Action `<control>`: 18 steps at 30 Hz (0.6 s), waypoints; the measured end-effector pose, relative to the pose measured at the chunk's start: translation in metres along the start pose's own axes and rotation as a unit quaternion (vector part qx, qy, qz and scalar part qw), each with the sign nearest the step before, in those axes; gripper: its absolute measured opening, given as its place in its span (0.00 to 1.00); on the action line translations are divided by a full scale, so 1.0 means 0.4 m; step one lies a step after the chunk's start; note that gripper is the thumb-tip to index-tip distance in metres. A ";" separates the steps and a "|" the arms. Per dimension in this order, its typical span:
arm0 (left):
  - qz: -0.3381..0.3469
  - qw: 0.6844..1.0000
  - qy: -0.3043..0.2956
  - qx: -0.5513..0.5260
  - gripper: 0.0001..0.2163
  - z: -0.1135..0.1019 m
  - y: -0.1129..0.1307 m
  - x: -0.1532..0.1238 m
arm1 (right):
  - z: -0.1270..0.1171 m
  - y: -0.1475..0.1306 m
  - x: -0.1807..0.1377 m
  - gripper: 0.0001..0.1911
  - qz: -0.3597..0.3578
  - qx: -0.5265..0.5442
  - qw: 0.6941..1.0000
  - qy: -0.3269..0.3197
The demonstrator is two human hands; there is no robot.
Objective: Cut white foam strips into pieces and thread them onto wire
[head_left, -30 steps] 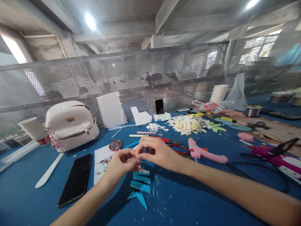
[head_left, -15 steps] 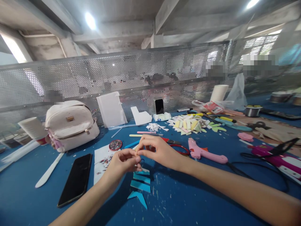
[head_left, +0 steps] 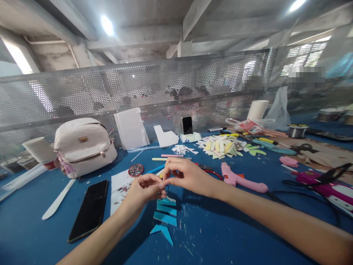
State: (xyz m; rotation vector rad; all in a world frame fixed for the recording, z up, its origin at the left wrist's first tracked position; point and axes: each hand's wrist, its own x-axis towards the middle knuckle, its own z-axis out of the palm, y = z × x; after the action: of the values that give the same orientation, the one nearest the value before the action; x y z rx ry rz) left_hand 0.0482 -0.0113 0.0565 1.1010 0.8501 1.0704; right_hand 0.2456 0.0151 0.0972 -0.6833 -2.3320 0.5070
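Above the blue table, my left hand [head_left: 146, 188] and my right hand [head_left: 187, 177] meet fingertip to fingertip, both closed in a pinch. Whatever they hold is too small and covered to name; a bit of yellow [head_left: 161, 175] shows beside the fingertips. Just below lie several cut blue strips [head_left: 164, 218], with a blue V-shaped piece [head_left: 162, 232] nearest me. Left of my left hand is a white sheet [head_left: 117, 189] scattered with tiny dark and red bits. A round red-rimmed dish [head_left: 136, 170] full of small beads or sequins sits at its top.
At left are a black phone [head_left: 88, 209], a white plastic knife [head_left: 58, 200] and a pale backpack [head_left: 84, 147]. A pink glue gun [head_left: 242, 178] with its cord lies right, near a pile of pale strips [head_left: 220, 146]. A perforated metal screen [head_left: 154, 88] stands behind.
My right hand has shifted very slightly to the right, its fingertips still against those of my left hand. The things on the table lie as before.
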 end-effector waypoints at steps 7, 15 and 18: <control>0.001 1.000 -0.001 -0.022 0.14 0.000 0.002 -0.002 | 0.008 -0.005 -0.009 0.04 0.009 -0.003 0.999 -0.036; -0.005 0.999 -0.006 -0.038 0.14 -0.007 0.003 0.003 | 0.012 -0.009 -0.009 0.05 0.019 -0.012 0.999 -0.036; -0.010 0.999 -0.012 -0.035 0.14 -0.015 0.002 0.009 | 0.011 -0.011 -0.008 0.06 0.025 -0.020 0.999 -0.039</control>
State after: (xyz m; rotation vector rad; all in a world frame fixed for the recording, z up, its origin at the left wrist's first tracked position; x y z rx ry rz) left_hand 0.0435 -0.0061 0.0557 1.0420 0.7973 1.0602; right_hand 0.2433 0.0088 0.0948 -0.7534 -2.4081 0.5188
